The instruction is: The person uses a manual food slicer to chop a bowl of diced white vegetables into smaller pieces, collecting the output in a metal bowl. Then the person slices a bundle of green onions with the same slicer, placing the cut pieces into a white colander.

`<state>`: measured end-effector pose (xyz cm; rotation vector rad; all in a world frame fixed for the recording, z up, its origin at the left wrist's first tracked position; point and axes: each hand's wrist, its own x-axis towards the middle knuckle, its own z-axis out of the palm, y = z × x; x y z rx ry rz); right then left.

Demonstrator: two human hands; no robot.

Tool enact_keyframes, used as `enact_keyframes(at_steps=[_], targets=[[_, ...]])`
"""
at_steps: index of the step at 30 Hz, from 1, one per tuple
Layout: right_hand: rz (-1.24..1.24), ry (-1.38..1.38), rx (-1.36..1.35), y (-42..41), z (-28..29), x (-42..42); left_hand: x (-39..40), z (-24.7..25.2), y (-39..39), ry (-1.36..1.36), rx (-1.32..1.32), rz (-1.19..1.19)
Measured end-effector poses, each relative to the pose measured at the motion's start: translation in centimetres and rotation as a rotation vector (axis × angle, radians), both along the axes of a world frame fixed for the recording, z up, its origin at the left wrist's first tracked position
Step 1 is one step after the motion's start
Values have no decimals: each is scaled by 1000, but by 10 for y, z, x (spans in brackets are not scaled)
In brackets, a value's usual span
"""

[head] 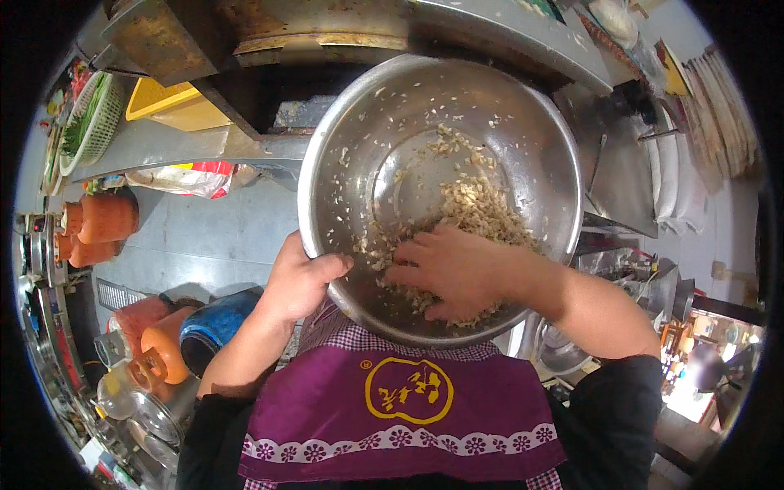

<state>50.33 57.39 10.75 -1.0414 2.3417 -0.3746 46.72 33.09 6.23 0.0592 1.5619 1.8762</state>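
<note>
A large stainless steel bowl (542, 144) is tilted in front of my body, its lower rim close to my purple apron (324, 392). My left hand (297, 278) grips the bowl's left rim, thumb over the edge and the other fingers hidden beneath it. Inside the bowl, my right hand (456, 269) presses into a pale, finely chopped food mixture (481, 205) with its fingers spread. Some of that mixture lies beneath the palm, where it is hidden. Small white bits cling to the bowl's inner walls.
Behind the bowl runs a metal counter (184, 144) holding a yellow plastic bin (180, 107) and a basket (107, 125) of green vegetables. Orange gas cylinders (110, 217) and a blue barrel (223, 321) stand on the floor to the left. Metal equipment (625, 177) is at right.
</note>
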Motion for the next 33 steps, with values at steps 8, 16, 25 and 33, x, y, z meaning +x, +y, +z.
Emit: enact_keyframes(at_steps=[8, 16, 25, 33], targets=[[-15, 44, 217, 5, 15, -6, 0, 2, 3, -113, -36, 18], [-427, 832, -294, 36, 148, -122, 2, -19, -3, -88, -19, 44], [-394, 1269, -354, 36, 145, -133, 0, -17, 1, -39, 28, 5], [-497, 1022, -320, 22, 114, -73, 4, -10, 3, -83, 23, 9]])
